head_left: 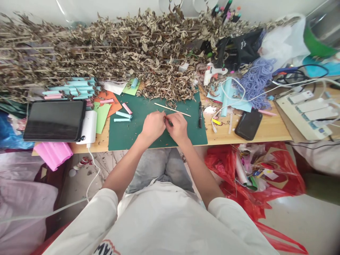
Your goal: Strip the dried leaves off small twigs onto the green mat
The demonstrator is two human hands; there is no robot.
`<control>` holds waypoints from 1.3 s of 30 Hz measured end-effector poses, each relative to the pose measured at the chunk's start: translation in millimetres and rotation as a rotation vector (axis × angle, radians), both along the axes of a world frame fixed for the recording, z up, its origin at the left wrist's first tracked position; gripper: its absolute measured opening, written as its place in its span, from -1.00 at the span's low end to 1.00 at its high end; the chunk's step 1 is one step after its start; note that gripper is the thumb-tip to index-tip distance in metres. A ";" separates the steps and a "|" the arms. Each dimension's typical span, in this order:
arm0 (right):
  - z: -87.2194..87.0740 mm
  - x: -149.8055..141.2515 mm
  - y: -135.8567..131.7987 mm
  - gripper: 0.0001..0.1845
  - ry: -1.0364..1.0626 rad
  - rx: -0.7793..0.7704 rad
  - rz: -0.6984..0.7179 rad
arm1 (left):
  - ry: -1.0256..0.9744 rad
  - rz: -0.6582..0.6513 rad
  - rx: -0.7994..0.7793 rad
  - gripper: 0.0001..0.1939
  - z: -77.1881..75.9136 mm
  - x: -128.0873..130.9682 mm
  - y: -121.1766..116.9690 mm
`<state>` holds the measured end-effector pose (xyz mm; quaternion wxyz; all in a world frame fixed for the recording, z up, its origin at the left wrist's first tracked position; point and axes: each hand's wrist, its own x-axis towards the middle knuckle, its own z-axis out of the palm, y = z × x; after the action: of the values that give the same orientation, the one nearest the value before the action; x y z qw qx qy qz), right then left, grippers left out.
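Over the green cutting mat point(127, 136), my left hand point(154, 124) and my right hand point(176, 127) meet, fingers closed and pinched together. A small dark bit shows between the fingertips; its kind is too small to make out. Just beyond the hands lies a thin wooden stick point(172, 109), slanting across the mat. A black marker pen point(200, 115) rests near the mat's right side. To the left are two light blue paper rolls point(123, 114) and a pink paper roll point(127, 108). Dried leaves point(167, 86) spill onto the mat's far edge.
Dried leafy stalks point(106, 49) pile along the back. At left are a black tablet point(55, 120), a white power bank point(89, 126) and many blue rolls point(77, 88). Rightward lie a glue gun point(212, 73), a black phone point(249, 124) and a power strip point(305, 113). A red bag point(223, 159) hangs below.
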<state>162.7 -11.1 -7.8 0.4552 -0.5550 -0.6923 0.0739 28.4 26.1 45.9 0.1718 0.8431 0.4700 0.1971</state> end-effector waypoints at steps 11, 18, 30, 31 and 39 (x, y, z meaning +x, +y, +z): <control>3.2 1.2 0.7 -0.81 -0.057 0.033 -0.093 | -0.015 0.074 -0.036 -0.78 1.8 3.2 5.9; 8.7 3.9 3.5 -0.88 0.030 -0.052 -0.097 | -0.254 0.043 -0.093 -0.75 -2.0 -21.2 14.9; 18.7 4.9 1.9 -0.87 0.178 -0.034 -0.019 | -0.479 0.035 -0.337 -0.88 -3.1 -13.9 16.8; 19.2 5.0 2.1 -0.87 0.188 -0.028 -0.020 | -0.504 0.032 -0.360 -0.88 -5.0 -14.3 17.7; 19.8 7.1 1.4 -0.87 0.252 -0.051 -0.023 | -0.748 0.020 -0.577 -0.80 -11.9 -17.4 21.2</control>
<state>169.8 -9.7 12.0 0.5253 -0.5606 -0.6210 0.1552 11.0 47.3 33.9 0.5547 0.6275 0.4193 0.3503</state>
